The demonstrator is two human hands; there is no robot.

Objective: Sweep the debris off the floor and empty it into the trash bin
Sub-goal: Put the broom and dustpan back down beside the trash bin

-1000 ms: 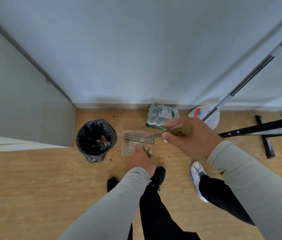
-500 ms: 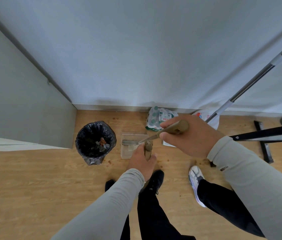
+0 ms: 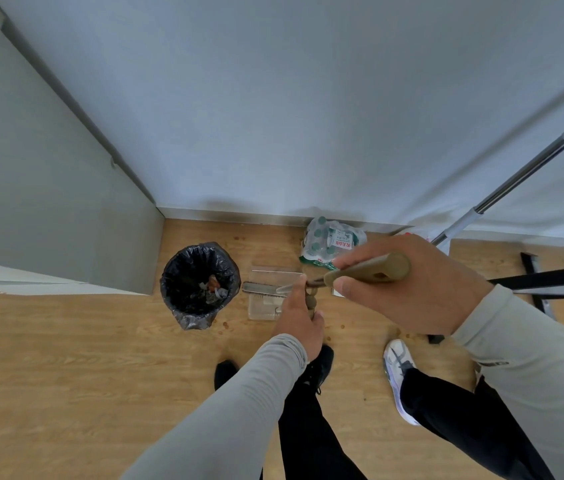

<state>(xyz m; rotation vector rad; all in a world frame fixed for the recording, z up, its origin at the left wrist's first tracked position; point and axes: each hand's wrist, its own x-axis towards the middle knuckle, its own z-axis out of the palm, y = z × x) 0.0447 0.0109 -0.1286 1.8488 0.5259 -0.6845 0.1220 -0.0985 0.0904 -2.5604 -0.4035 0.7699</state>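
Trash bin (image 3: 200, 285) at left on wood floor (image 3: 66, 358), black liner, some rubbish already inside. Just right of it: clear dustpan (image 3: 266, 299), low by the floor, nearer the bin than a second ago. Brush head (image 3: 260, 288) across the pan's back half; 1 s ago over its middle. Left hand (image 3: 299, 323) curled round dustpan handle (image 3: 310, 301). Right hand (image 3: 408, 285) curled round broom handle (image 3: 367, 271), raised higher toward the camera than before. Debris crumbs (image 3: 225, 325) scattered between bin and pan and further right near the white shoe (image 3: 399, 372). Judgement: sweeping unfinished; pan positioned for another pass or a tip into the bin. Pan contents not discernible. Bottled water pack (image 3: 331, 242) against the wall beyond.
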